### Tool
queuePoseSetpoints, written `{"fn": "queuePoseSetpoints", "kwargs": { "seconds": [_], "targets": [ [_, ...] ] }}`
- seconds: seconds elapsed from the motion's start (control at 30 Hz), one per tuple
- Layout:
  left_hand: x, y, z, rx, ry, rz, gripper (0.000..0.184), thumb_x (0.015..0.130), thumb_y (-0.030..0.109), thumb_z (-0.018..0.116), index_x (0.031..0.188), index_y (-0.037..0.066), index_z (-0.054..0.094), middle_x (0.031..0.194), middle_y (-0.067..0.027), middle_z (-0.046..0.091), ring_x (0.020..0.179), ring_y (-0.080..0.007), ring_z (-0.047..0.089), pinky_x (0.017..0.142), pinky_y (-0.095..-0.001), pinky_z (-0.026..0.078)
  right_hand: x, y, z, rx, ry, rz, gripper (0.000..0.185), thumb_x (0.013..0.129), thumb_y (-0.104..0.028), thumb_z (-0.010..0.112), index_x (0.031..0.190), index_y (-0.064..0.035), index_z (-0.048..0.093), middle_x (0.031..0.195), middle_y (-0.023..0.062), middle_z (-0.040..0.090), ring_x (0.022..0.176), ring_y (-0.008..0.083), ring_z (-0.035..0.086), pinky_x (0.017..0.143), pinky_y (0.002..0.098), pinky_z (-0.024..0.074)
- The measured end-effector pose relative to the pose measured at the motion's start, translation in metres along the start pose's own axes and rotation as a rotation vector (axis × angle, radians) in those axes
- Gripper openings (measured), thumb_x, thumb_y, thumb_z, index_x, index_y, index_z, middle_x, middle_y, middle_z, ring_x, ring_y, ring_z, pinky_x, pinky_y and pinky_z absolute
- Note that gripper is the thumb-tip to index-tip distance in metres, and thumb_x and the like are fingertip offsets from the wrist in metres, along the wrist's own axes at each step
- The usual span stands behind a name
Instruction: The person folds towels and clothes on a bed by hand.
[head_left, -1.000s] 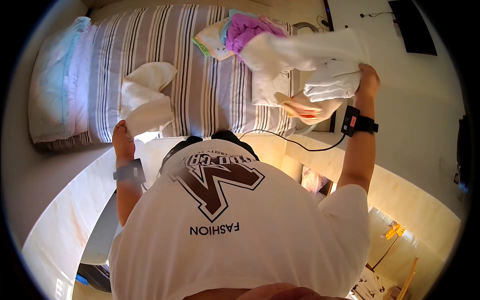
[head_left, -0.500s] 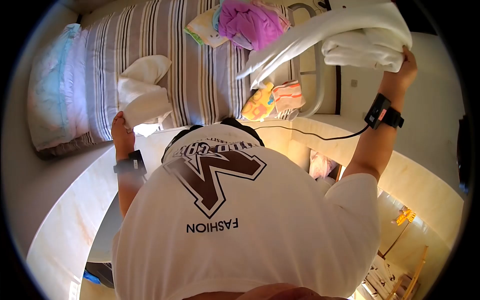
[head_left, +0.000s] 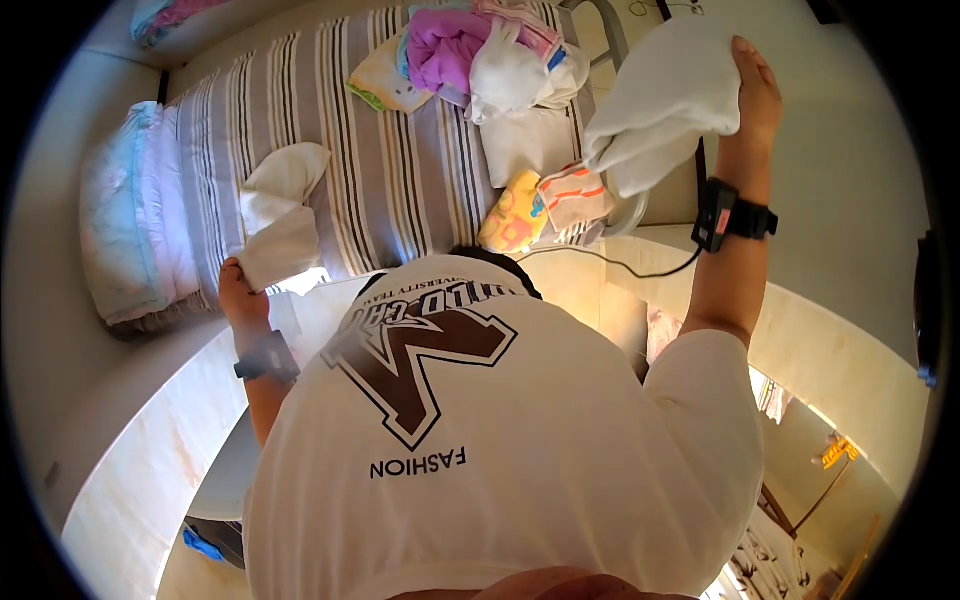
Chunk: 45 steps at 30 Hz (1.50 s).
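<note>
At the near side of the striped bed, my left hand (head_left: 244,292) pinches the lower corner of a white cloth (head_left: 283,235), which lies loosely bent on the bedding. My right hand (head_left: 758,92), raised beyond the bed's right end, grips the edge of another white cloth (head_left: 665,100) that hangs bunched to its left. Between the hands, a white crumpled cloth (head_left: 512,78) lies against a purple cloth (head_left: 443,50). Below it are a flat white cloth (head_left: 525,150), a yellow patterned cloth (head_left: 513,213) and an orange-striped cloth (head_left: 576,196).
Light blue and lilac pillows (head_left: 128,215) lie at the left end of the striped bed (head_left: 385,190). A curved metal bed rail (head_left: 626,212) stands at its right end. A black cable (head_left: 630,268) runs from my right wrist device (head_left: 717,215) toward my torso.
My right hand has swung out to the right, then back left, with white cloth. A white cloth now lies by the purple one. My left hand keeps its hold, nearly still.
</note>
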<state>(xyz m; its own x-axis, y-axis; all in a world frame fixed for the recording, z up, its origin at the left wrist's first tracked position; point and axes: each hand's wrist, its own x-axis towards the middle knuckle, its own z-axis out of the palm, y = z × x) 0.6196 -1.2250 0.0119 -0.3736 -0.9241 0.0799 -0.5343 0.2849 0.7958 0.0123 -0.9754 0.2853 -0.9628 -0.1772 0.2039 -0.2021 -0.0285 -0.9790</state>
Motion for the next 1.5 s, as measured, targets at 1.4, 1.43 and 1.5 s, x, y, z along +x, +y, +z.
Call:
{"fn": "queuePoseSetpoints", "kwargs": {
  "seconds": [1.4, 1.43, 1.5],
  "targets": [
    [-0.027, 0.277, 0.160, -0.571, -0.395, -0.296, 0.023, 0.091, 0.012, 0.060, 0.109, -0.001, 0.060, 0.096, -0.0027, 0.064, 0.086, -0.0076, 0.056, 0.077, -0.0228, 0.046, -0.140, 0.196, 0.054, -0.594, -1.586, -0.346, 0.053, 0.072, -0.021, 0.074, 0.121, -0.0103, 0.057, 0.094, 0.0046, 0.062, 0.107, 0.0207, 0.054, 0.085, 0.0327, 0.0460],
    [-0.029, 0.274, 0.159, -0.578, -0.398, -0.292, 0.023, 0.091, 0.012, 0.060, 0.109, -0.001, 0.060, 0.096, -0.0027, 0.064, 0.086, -0.0076, 0.056, 0.077, -0.0228, 0.046, -0.137, 0.192, 0.052, -0.603, -1.583, -0.349, 0.053, 0.072, -0.021, 0.074, 0.121, -0.0103, 0.057, 0.094, 0.0046, 0.062, 0.107, 0.0207, 0.054, 0.085, 0.0327, 0.0460],
    [-0.032, 0.259, 0.156, -0.594, -0.233, -0.351, 0.020, 0.091, 0.012, 0.059, 0.107, 0.000, 0.061, 0.094, -0.0024, 0.064, 0.085, -0.0071, 0.056, 0.076, -0.0231, 0.046, -0.131, 0.179, 0.051, -0.657, -1.503, -0.488, 0.048, 0.076, -0.025, 0.072, 0.117, -0.0039, 0.058, 0.093, 0.0077, 0.064, 0.098, 0.0229, 0.059, 0.085, 0.0331, 0.0470]
  ]
}}
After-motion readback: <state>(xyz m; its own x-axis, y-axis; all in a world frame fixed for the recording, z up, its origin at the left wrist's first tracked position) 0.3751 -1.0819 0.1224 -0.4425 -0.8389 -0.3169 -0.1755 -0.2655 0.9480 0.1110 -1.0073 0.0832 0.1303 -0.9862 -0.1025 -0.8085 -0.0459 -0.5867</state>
